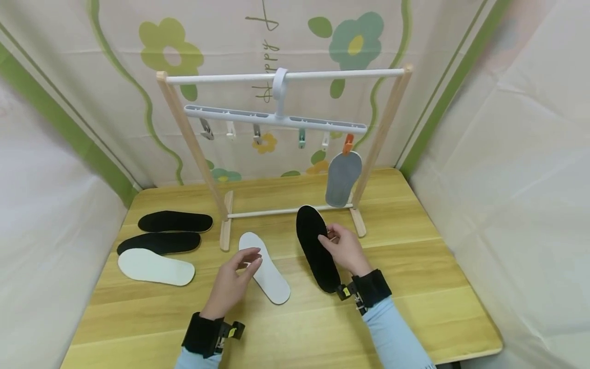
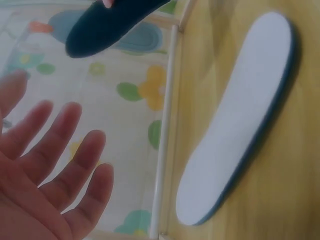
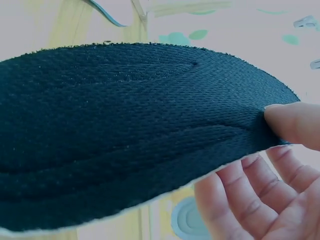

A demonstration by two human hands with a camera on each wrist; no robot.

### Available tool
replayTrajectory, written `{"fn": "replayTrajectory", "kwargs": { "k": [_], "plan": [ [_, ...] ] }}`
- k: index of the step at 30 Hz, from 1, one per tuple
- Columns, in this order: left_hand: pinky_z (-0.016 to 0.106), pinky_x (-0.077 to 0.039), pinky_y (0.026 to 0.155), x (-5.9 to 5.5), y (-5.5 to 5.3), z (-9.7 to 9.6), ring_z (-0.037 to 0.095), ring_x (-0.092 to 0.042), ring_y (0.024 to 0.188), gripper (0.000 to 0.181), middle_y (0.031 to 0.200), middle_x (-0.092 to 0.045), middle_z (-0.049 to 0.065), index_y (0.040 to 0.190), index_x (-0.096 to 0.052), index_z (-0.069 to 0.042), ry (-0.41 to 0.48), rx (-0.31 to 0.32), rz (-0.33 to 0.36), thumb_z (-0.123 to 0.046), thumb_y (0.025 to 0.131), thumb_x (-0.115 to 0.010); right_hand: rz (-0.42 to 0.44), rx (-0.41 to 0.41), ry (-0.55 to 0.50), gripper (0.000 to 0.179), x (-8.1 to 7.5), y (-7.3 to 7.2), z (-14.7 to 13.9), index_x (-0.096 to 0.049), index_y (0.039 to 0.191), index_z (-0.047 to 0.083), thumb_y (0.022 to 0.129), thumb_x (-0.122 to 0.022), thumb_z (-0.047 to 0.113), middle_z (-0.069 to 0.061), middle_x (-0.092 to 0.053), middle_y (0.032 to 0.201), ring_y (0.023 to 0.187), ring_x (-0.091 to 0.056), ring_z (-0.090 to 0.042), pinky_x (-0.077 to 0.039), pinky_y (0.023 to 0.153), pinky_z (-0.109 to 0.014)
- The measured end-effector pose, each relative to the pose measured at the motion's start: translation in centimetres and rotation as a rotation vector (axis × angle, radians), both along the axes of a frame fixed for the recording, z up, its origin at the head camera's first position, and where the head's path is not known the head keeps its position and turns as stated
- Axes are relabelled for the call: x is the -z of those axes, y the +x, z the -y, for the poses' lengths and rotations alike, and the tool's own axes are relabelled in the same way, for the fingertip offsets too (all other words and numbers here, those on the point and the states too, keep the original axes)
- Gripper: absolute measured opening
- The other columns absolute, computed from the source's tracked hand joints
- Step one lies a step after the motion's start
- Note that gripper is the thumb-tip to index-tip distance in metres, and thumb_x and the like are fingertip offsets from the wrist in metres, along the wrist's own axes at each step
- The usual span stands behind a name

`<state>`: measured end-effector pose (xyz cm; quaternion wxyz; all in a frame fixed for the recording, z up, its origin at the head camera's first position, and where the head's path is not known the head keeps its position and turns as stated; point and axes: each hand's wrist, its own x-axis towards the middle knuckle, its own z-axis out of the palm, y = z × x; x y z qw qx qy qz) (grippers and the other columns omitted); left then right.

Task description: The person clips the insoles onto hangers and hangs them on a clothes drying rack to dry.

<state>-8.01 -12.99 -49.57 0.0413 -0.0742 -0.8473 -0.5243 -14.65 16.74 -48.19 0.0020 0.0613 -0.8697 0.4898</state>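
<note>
My right hand (image 1: 346,251) pinches a black insole (image 1: 314,241) by its edge, thumb on the dark fabric face and the other fingers behind. In the right wrist view, the insole (image 3: 125,130) shows woven fabric and a pale rim. My left hand (image 1: 229,286) hovers with loosely bent fingers over a white insole (image 1: 275,284) lying on the table. Nothing is between the fingers of that left hand (image 2: 55,180) in the left wrist view. A grey insole (image 1: 343,179) hangs from an orange clip (image 1: 348,143) at the right end of a hanger.
The pale hanger (image 1: 276,119) hooks over the top bar of a wooden stand (image 1: 191,143) and tilts down to the right. Several other clips hang along it, among them a green one (image 1: 301,138). Two black insoles (image 1: 175,221) and a white insole (image 1: 156,267) lie at the left.
</note>
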Motion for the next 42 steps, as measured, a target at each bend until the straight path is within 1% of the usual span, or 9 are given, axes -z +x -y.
{"fn": "replayTrajectory", "kwargs": {
  "k": [6,11,14,19,21,29,34,38,42],
  "plan": [
    [0.043,-0.05,0.092,-0.8,-1.3,-0.2,0.013,-0.061,0.104,0.04,0.111,-0.068,-0.004,0.128,-0.063,-0.016,0.033,0.013,-0.008,-0.042,0.097,-0.061,-0.026,0.023,-0.005,0.017,-0.6,0.4,-0.5,-0.064,0.1,0.006,0.094,-0.07,0.02,-0.007,-0.064,0.088,0.073,-0.061,-0.018,-0.051,0.07,-0.033],
    [0.043,-0.05,0.091,-2.0,-2.6,-0.6,0.018,-0.061,0.108,0.038,0.117,-0.067,0.001,0.129,-0.062,-0.012,0.059,0.049,-0.07,-0.036,0.099,-0.061,-0.042,0.03,0.001,0.018,-0.8,0.6,-0.9,-0.064,0.102,0.006,0.094,-0.07,0.021,-0.007,-0.064,0.088,0.074,-0.061,-0.019,-0.051,0.07,-0.033],
    [0.044,-0.049,0.092,-2.9,-3.5,-0.9,0.019,-0.06,0.109,0.038,0.12,-0.066,0.002,0.13,-0.062,-0.011,0.082,0.076,-0.108,-0.034,0.1,-0.06,-0.043,0.031,0.003,0.016,-0.8,0.7,-1.1,-0.064,0.101,0.006,0.094,-0.07,0.02,-0.007,-0.064,0.089,0.074,-0.061,-0.019,-0.051,0.071,-0.034],
    [0.043,-0.049,0.093,-4.4,-4.9,-1.7,0.015,-0.061,0.108,0.039,0.118,-0.067,-0.001,0.129,-0.063,-0.015,0.084,0.105,-0.137,-0.04,0.099,-0.059,-0.04,0.035,-0.001,0.014,-0.6,0.8,-1.4,-0.064,0.099,0.007,0.094,-0.07,0.019,-0.007,-0.064,0.089,0.073,-0.06,-0.019,-0.05,0.069,-0.033],
    [0.043,-0.05,0.093,-5.1,-5.5,-2.1,0.016,-0.062,0.107,0.039,0.118,-0.067,0.001,0.129,-0.063,-0.013,0.084,0.122,-0.151,-0.039,0.099,-0.06,-0.046,0.035,0.001,0.015,-0.6,0.8,-1.5,-0.064,0.099,0.007,0.094,-0.07,0.019,-0.007,-0.064,0.089,0.073,-0.06,-0.019,-0.05,0.069,-0.032],
    [0.036,-0.052,0.092,-8.5,-8.4,-4.1,0.016,-0.062,0.11,0.037,0.121,-0.067,0.004,0.13,-0.063,-0.008,0.13,0.2,-0.187,-0.03,0.1,-0.061,-0.066,0.046,-0.011,0.015,-0.6,0.9,-1.6,-0.064,0.099,0.006,0.093,-0.071,0.019,-0.007,-0.064,0.087,0.072,-0.061,-0.02,-0.05,0.068,-0.031],
    [0.033,-0.05,0.094,-10.4,-10.3,-5.1,0.016,-0.061,0.113,0.037,0.124,-0.066,0.007,0.131,-0.062,-0.008,0.147,0.235,-0.177,-0.029,0.101,-0.061,-0.081,0.046,-0.023,0.014,-0.9,0.9,-1.5,-0.065,0.099,0.007,0.093,-0.071,0.018,-0.007,-0.065,0.086,0.073,-0.062,-0.02,-0.051,0.069,-0.033],
    [0.033,-0.048,0.099,-11.6,-12.0,-5.7,0.018,-0.059,0.118,0.042,0.131,-0.062,0.011,0.136,-0.058,-0.006,0.149,0.269,-0.152,-0.031,0.101,-0.059,-0.09,0.045,-0.012,0.014,-1.1,0.9,-1.5,-0.065,0.099,0.007,0.094,-0.071,0.019,-0.006,-0.065,0.086,0.074,-0.062,-0.018,-0.051,0.071,-0.034],
    [0.034,-0.045,0.103,-12.9,-13.5,-6.4,0.018,-0.056,0.123,0.046,0.136,-0.06,0.008,0.14,-0.055,-0.01,0.119,0.286,-0.113,-0.036,0.102,-0.057,-0.091,0.05,0.002,0.015,-1.2,0.7,-1.6,-0.065,0.1,0.007,0.094,-0.07,0.02,-0.005,-0.066,0.087,0.075,-0.062,-0.018,-0.052,0.073,-0.035]
  ]
}}
